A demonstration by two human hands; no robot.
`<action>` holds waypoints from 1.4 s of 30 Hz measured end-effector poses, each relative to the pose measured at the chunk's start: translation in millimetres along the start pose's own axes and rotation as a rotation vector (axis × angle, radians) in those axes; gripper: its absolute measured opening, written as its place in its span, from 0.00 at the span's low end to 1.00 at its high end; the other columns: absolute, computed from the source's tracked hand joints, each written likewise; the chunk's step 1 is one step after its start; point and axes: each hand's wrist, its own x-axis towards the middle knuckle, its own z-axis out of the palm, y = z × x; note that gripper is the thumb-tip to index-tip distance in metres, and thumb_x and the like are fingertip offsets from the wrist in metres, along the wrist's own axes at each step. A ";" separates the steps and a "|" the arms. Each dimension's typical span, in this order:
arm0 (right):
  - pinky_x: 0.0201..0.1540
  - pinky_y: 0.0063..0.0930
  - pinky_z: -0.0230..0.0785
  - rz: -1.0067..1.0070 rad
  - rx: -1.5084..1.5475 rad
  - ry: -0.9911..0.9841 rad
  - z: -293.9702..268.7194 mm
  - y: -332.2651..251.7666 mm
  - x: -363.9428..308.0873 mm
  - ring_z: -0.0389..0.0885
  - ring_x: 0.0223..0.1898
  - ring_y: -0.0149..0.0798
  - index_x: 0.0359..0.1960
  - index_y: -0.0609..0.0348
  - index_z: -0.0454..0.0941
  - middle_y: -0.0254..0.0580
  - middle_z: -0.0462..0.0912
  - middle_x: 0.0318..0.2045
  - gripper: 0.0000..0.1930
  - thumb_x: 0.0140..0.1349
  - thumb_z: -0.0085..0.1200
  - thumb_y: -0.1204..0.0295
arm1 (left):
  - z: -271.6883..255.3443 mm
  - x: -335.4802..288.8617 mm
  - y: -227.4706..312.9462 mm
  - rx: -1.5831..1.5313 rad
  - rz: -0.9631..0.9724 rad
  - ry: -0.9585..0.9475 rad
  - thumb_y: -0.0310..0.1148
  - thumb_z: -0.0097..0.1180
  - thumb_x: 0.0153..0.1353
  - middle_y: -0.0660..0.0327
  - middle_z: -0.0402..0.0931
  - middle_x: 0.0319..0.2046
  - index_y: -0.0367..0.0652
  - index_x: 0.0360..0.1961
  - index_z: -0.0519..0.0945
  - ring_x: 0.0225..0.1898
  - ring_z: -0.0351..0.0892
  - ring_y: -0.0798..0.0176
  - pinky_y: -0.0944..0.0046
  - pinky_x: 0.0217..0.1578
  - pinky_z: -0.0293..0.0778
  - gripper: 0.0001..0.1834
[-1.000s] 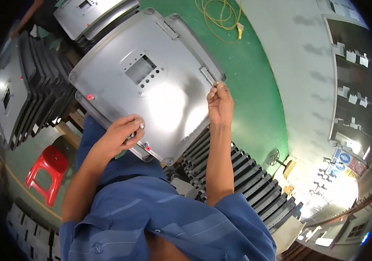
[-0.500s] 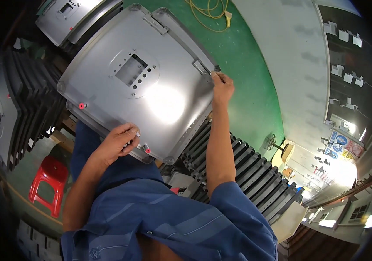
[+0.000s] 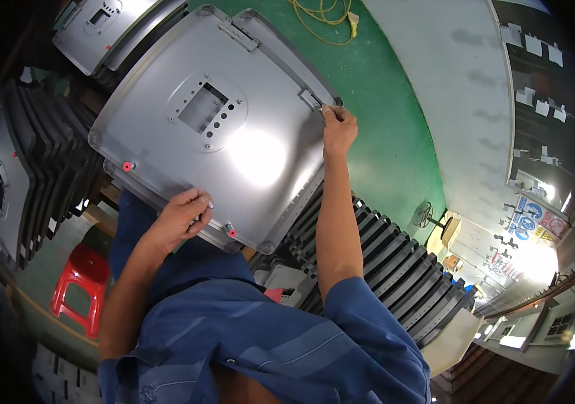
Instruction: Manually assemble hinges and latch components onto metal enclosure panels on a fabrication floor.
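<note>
A large grey metal back panel lies flat before me, with a rectangular cut-out, several small holes and small red plugs near its near edge. My left hand rests on the panel's near edge, fingers curled over it beside a red plug. My right hand reaches to the panel's far right edge and pinches a small pale piece at a bracket there.
Rows of dark grey panels stand on edge at the left and lower right. Another grey panel lies at the top left. A red plastic stool stands lower left. A yellow cable lies on the green floor.
The view has shifted, so the panel now sits lower in view. My right hand has reached farther out along the panel's right edge to the bracket. My left hand stays on the near edge.
</note>
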 end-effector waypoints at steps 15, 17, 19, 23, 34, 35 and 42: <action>0.36 0.40 0.67 -0.300 -0.444 0.012 1.0 -21.9 -16.2 0.76 0.34 0.50 0.29 0.60 0.76 0.46 0.77 0.30 0.09 0.56 0.55 0.66 | 10.0 3.9 0.0 0.046 0.009 -0.012 0.35 0.44 0.65 0.67 0.63 0.14 0.41 0.33 0.70 0.12 0.54 0.77 0.77 0.10 0.46 0.09; 0.36 0.40 0.67 -0.302 -0.450 0.002 1.8 -21.5 -15.1 0.76 0.33 0.50 0.29 0.60 0.76 0.46 0.77 0.30 0.10 0.56 0.55 0.65 | 13.0 2.4 1.7 0.046 0.004 -0.015 0.35 0.43 0.65 0.67 0.63 0.14 0.40 0.33 0.70 0.12 0.54 0.77 0.76 0.10 0.46 0.09; 0.36 0.41 0.67 -0.300 -0.456 -0.010 1.2 -21.4 -14.1 0.76 0.33 0.50 0.29 0.61 0.76 0.45 0.77 0.30 0.11 0.56 0.55 0.65 | 16.5 2.3 6.9 0.067 0.028 -0.016 0.35 0.43 0.65 0.67 0.63 0.14 0.40 0.33 0.70 0.11 0.54 0.78 0.76 0.09 0.46 0.09; 0.36 0.41 0.68 -0.280 -0.531 -0.073 -15.7 -39.3 -17.7 0.77 0.34 0.48 0.34 0.61 0.76 0.44 0.78 0.32 0.11 0.56 0.55 0.65 | 39.5 8.5 28.1 -0.057 0.138 -0.031 0.33 0.42 0.65 0.68 0.61 0.14 0.39 0.33 0.69 0.11 0.53 0.78 0.76 0.09 0.46 0.09; 0.36 0.24 0.69 -0.163 0.226 -0.746 -43.9 -124.0 -147.9 0.77 0.34 0.34 0.40 0.62 0.78 0.42 0.78 0.35 0.12 0.54 0.59 0.71 | 68.1 21.4 24.3 -0.318 0.113 -0.070 0.35 0.45 0.64 0.69 0.63 0.17 0.43 0.34 0.69 0.12 0.57 0.77 0.79 0.09 0.47 0.07; 0.36 0.24 0.69 -0.163 0.227 -0.747 -44.4 -124.1 -149.1 0.77 0.34 0.34 0.40 0.62 0.78 0.42 0.78 0.35 0.12 0.54 0.59 0.71 | 70.1 23.5 23.0 -0.315 0.109 -0.055 0.35 0.45 0.64 0.69 0.63 0.17 0.44 0.33 0.69 0.12 0.57 0.77 0.79 0.09 0.47 0.07; 0.35 0.29 0.71 -0.618 0.009 -0.644 -36.1 -120.1 -128.0 0.78 0.34 0.41 0.34 0.61 0.78 0.43 0.78 0.34 0.07 0.53 0.56 0.77 | 69.4 39.0 31.1 -0.258 0.081 0.055 0.35 0.45 0.65 0.70 0.61 0.17 0.45 0.34 0.68 0.13 0.57 0.78 0.79 0.08 0.47 0.07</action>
